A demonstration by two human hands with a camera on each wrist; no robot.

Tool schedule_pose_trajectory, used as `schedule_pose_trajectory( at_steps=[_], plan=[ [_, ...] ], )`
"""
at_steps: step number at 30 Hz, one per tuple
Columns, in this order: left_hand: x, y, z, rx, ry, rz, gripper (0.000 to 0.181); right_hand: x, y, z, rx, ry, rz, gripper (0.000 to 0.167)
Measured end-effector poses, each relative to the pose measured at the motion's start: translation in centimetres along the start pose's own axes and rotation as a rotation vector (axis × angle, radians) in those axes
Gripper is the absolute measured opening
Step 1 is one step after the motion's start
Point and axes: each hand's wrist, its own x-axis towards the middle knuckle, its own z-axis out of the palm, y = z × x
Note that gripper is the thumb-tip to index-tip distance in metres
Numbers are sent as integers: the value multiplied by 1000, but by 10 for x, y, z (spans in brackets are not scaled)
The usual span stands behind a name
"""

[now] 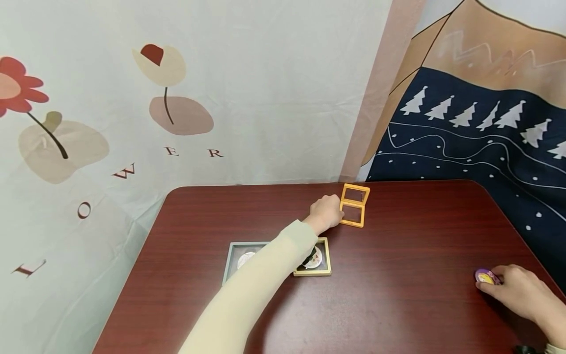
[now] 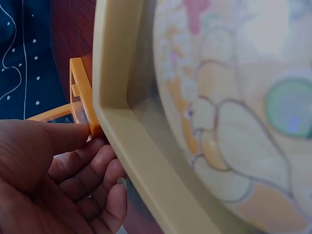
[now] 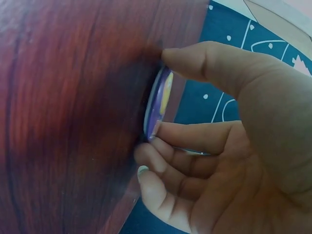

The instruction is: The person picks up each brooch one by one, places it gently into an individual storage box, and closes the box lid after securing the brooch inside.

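Note:
In the head view my left hand pinches the left edge of an orange two-panel hinged display frame, which is unfolded at the back of the table. The left wrist view shows thumb and fingers on a corner of that orange frame. At the right, my right hand holds a round purple badge with a yellow picture. Seen from the right wrist, the badge is nearly edge-on between thumb and fingers, close to the tabletop; whether it touches cannot be told.
Below my left forearm lie a pale yellow frame with a round picture piece and a grey-green frame, partly hidden by the sleeve. The yellow frame looms large in the left wrist view. Fabric hangings stand behind the table.

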Motion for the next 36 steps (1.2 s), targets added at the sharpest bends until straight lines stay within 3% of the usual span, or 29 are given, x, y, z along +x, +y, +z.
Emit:
schedule_pose_trajectory(
  at_steps=[12, 24, 36],
  plan=[
    [-8, -1, 2, -62, -24, 27, 38, -3, -16, 0, 16, 251, -3, 55],
    [-18, -1, 0, -82, -62, 68, 41, -3, -33, -5, 53, 411, -27, 56],
    [-18, -1, 5, -79, -109, 88, 39, -1, -50, -10, 87, 454, -57, 54]
  ],
)
